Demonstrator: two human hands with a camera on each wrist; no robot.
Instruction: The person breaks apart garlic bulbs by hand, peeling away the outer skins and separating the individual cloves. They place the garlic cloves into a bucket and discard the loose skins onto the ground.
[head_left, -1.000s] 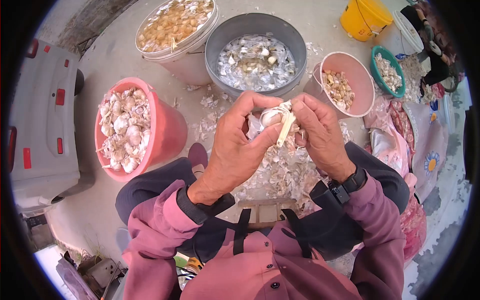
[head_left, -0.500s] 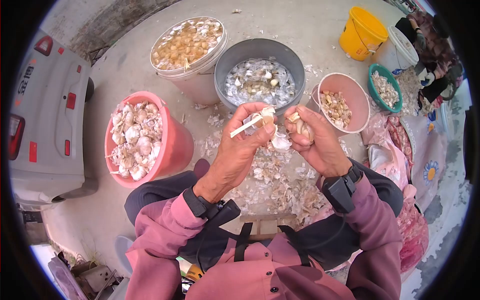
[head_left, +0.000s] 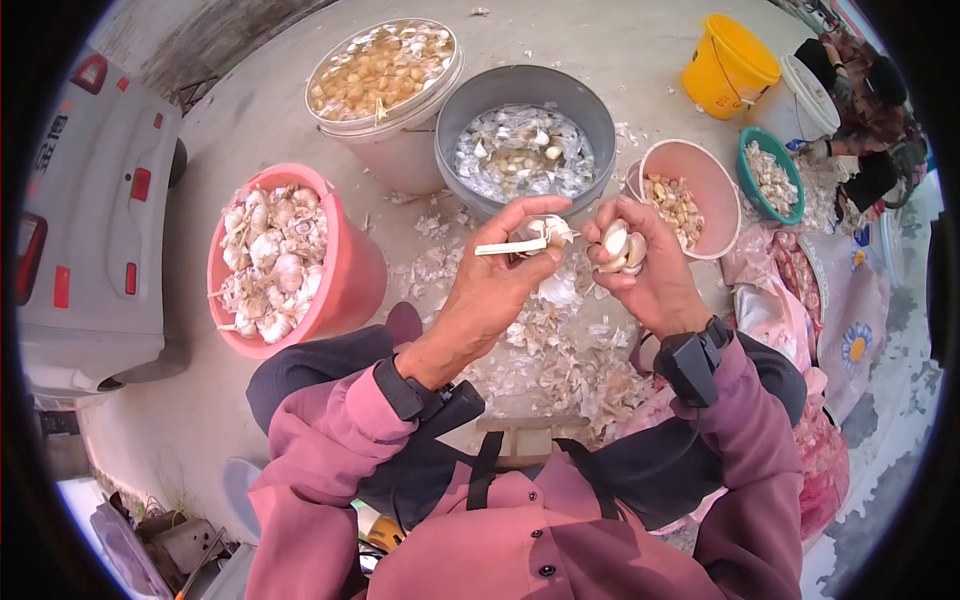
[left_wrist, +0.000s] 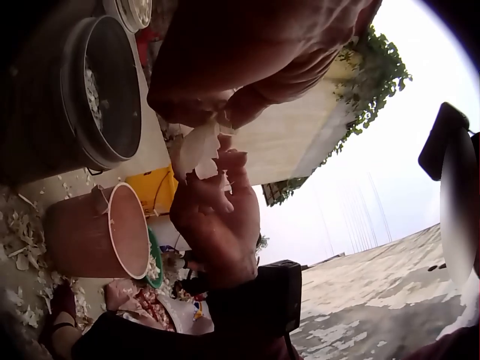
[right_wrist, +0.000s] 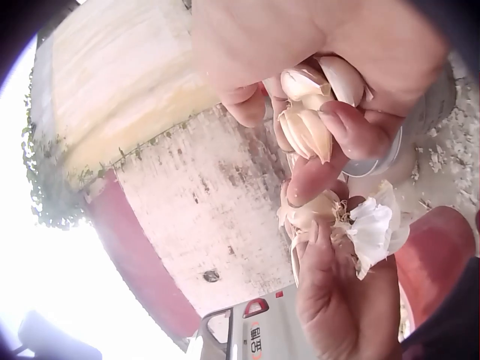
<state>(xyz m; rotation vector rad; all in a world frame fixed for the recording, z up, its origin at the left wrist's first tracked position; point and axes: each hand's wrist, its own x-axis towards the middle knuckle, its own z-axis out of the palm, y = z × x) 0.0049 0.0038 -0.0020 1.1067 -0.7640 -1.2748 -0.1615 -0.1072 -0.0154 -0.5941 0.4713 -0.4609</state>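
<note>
In the head view the left hand point(head_left: 492, 290) pinches a piece of garlic head point(head_left: 548, 232) by thumb and forefinger, its pale stem point(head_left: 496, 248) pointing left. Just to its right, the right hand point(head_left: 655, 272) curls round several loose garlic cloves point(head_left: 620, 248). The right wrist view shows those cloves point(right_wrist: 306, 135) against the palm and fingers of the right hand point(right_wrist: 330, 45); below, papery skin point(right_wrist: 371, 229) hangs from the piece in the left hand point(right_wrist: 341, 300). The two hands are close but apart.
A pink bucket point(head_left: 345, 270) of garlic heads stands at the left. Behind the hands are a white bucket point(head_left: 400, 150), a grey tub point(head_left: 525, 85) with water and a pinkish bucket point(head_left: 720, 205) with cloves. Peelings point(head_left: 560, 370) litter the ground; another person point(head_left: 865, 110) is at the upper right.
The hands have drawn apart from the single garlic head they both held. The stem swung left with the left hand, and the right hand turned palm up with cloves in it.
</note>
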